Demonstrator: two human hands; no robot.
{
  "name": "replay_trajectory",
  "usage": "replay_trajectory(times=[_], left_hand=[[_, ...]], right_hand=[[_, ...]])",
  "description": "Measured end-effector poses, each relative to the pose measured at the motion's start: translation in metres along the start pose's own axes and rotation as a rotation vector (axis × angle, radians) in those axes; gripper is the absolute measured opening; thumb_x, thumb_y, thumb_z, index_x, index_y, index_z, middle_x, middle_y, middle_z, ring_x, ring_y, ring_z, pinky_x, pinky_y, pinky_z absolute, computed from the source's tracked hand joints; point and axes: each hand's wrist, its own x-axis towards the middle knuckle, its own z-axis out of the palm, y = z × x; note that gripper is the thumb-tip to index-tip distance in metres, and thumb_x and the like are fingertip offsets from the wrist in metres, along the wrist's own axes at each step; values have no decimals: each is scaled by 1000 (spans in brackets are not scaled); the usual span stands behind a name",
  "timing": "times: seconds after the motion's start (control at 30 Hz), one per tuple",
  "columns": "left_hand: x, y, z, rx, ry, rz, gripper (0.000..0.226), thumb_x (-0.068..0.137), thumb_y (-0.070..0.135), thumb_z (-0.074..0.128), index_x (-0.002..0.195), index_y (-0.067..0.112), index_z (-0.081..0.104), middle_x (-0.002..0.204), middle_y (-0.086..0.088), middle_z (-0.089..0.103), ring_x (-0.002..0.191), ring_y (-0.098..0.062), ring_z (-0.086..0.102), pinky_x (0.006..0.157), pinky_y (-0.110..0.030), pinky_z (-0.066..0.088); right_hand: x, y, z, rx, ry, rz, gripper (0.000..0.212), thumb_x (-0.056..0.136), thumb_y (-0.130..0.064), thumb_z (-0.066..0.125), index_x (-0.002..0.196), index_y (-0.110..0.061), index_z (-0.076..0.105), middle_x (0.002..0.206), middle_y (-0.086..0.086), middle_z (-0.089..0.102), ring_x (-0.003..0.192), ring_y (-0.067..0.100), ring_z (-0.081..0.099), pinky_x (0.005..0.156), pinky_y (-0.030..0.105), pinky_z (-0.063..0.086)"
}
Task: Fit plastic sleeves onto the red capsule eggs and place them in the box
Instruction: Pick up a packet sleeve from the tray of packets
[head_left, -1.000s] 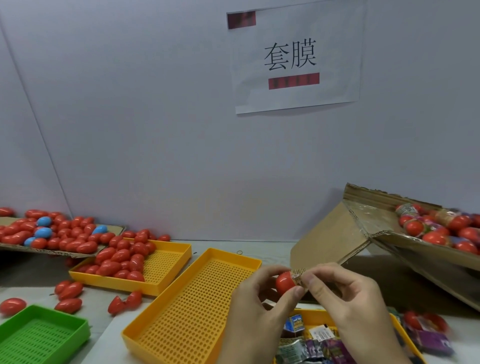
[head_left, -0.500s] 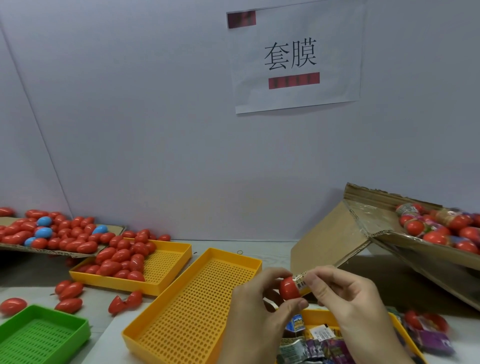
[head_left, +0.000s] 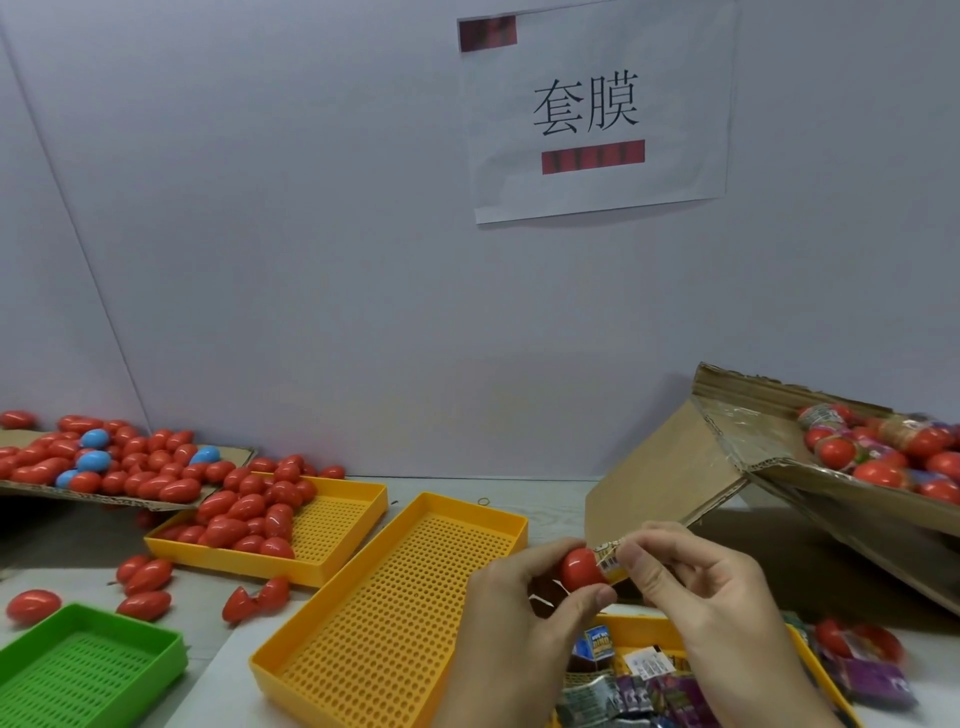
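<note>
The left hand (head_left: 524, 613) grips the red egg (head_left: 581, 569) to keep it steady. The right hand (head_left: 691, 582) pinches the sleeve (head_left: 609, 555), probably to pull it over the egg.

Bright even light, bowed edges

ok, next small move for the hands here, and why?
Probably draw the plastic sleeve further over the red egg. The left hand grips the egg, the right hand pinches the sleeve at the egg's right end, and most of the egg still shows bare.
</note>
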Motion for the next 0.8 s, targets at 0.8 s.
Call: replay_trajectory(times=[0.8], left_hand=[[1,-4,3,-31,-9,-25,26,83,23,78,97,43,68,86,22,66,76,-7,66,67,-17,54]], right_hand=[[0,-3,4,-91,27,-33,16,64,-32,72,74,-22,79,93,-6,68,86,-5,63,65,9,50]])
